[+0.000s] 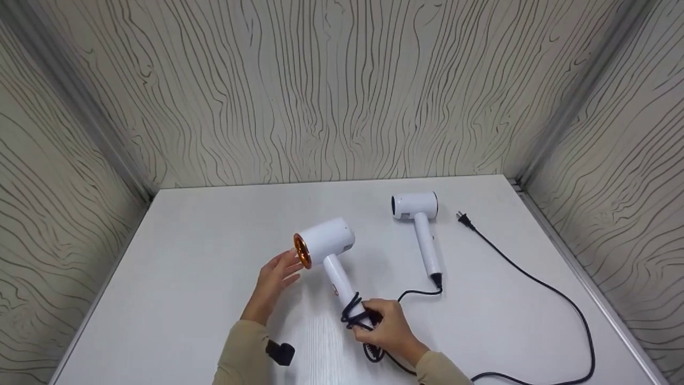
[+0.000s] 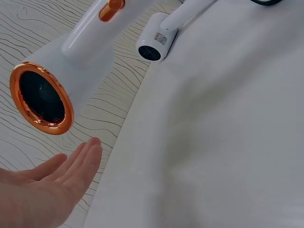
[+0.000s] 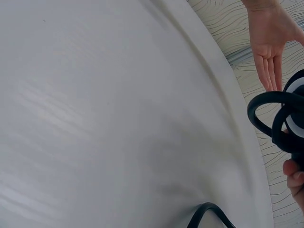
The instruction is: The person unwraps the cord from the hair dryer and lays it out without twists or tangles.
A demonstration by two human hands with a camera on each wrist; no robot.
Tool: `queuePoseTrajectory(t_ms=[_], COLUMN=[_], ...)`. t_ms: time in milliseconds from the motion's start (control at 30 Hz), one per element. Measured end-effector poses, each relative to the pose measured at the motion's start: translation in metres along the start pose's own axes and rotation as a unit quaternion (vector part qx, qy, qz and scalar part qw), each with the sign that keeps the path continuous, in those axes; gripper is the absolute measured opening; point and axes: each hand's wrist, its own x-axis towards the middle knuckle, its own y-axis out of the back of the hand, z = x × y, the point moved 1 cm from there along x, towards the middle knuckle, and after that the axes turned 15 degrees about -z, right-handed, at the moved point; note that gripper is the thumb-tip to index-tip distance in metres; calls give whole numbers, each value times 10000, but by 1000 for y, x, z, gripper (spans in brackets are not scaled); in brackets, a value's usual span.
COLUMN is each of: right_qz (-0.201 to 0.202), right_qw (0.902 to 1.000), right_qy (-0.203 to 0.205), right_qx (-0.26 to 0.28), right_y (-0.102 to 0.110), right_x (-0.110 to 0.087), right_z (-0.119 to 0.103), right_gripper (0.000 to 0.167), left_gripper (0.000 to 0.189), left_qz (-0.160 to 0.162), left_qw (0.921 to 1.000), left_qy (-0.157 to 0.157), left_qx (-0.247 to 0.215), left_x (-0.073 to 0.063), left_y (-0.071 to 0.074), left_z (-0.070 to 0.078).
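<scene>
A white hair dryer point(image 1: 325, 241) with an orange ring round its front is held up over the table, tilted. My right hand point(image 1: 389, 327) grips the bottom of its handle, where black cord point(image 1: 354, 313) is wound round. The left wrist view shows the orange ring point(image 2: 66, 121) and the dark grille inside it. My left hand point(image 1: 278, 275) is beside that ring with its fingers extended. In the left wrist view the left hand point(image 2: 57, 185) lies below the ring, palm turned up and holding nothing. Loops of cord point(image 3: 273, 97) hang by my right hand point(image 3: 295, 179).
A second white hair dryer point(image 1: 417, 206) lies on the table point(image 1: 203, 230) at the back right. Right of it lies a two-pin plug point(image 1: 465, 219), its black cord point(image 1: 566, 299) curving toward the front. Wood-patterned panels point(image 1: 320, 91) stand behind and on both sides.
</scene>
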Motion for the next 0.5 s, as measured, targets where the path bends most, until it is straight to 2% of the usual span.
queuePoseTrajectory(t_ms=[233, 367, 500], right_qz=[37, -39, -108], right_qw=[9997, 9997, 9991], right_qy=[109, 190, 368], right_qx=[-196, -148, -183], right_y=[-1, 5, 11], right_x=[-1, 0, 2], right_z=[-6, -24, -39], right_gripper=[23, 19, 16], left_gripper=[71, 69, 72], left_qz=[-211, -289, -323], left_qw=[9997, 9992, 9993], left_qy=[-132, -257, -142], left_qx=[-82, -114, -104], left_x=[0, 0, 1], left_y=[0, 0, 0], left_z=[4, 5, 5])
